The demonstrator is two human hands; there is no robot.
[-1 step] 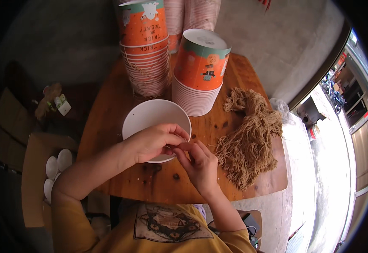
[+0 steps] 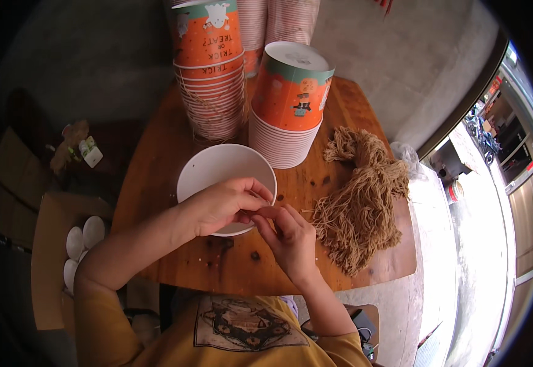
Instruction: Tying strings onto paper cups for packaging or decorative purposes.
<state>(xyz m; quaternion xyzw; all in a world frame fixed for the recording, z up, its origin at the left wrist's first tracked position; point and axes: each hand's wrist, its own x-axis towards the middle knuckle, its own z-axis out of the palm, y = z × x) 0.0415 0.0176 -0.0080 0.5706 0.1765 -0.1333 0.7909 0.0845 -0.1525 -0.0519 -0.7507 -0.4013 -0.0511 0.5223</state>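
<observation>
A white paper bucket (image 2: pixel 202 174) stands mouth up on the wooden table, with a small hole near its rim. My left hand (image 2: pixel 236 205) reaches across its opening, with its fingers closed at the near right rim. There my right hand (image 2: pixel 288 235) meets it from outside the bucket, thumb and fingers pinched together. What lies between the fingertips is too small and too covered to make out. To the right of my right hand lies a loose bundle of brown cords (image 2: pixel 361 208).
Behind the bucket stands an upside-down stack of orange printed paper buckets (image 2: pixel 291 98). Another nested stack (image 2: pixel 208 49), with cords hanging round it, is to its left. On the wooden table (image 2: pixel 187 260) lie tiny white bits. A cardboard box (image 2: pixel 49 257) with white cups sits lower left.
</observation>
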